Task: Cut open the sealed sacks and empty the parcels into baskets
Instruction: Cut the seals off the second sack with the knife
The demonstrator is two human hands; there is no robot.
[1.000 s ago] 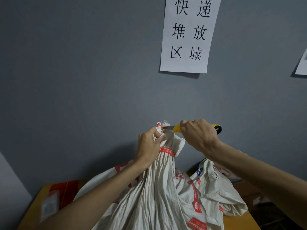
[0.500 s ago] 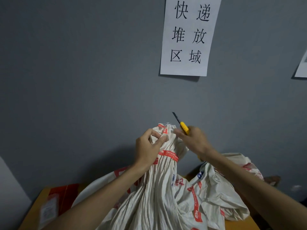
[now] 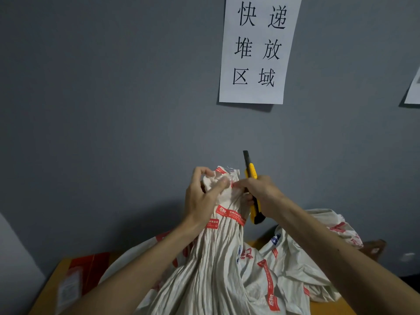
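You are on the first step, opening the sack (image 3: 216,258). Its neck is gathered upright in front of you and the red band (image 3: 229,215) is wrapped whole round it, so the seal looks uncut.

Your left hand (image 3: 202,201) sits just above the band and to its left. The fingers are curled round the bunched top and the thumb pinches the cloth. Your right hand (image 3: 261,192) is just above the band on its right. It grips the knife (image 3: 251,172) while its forefinger reaches across to touch the same cloth. The knife's dark tip points up, away from the band.

Next, I judge, you need to turn the tip down to the band and slice with the edge facing away from your left fingers, which lie close by.

- How far the blade is out cannot be told.
- Your right hand's lower fingers are hidden behind the handle.
- Below the band, the sack's base runs out of the frame and the parcels inside do not show.
- No basket is in view.
- A second sack (image 3: 295,264) slumps below and right of the band.
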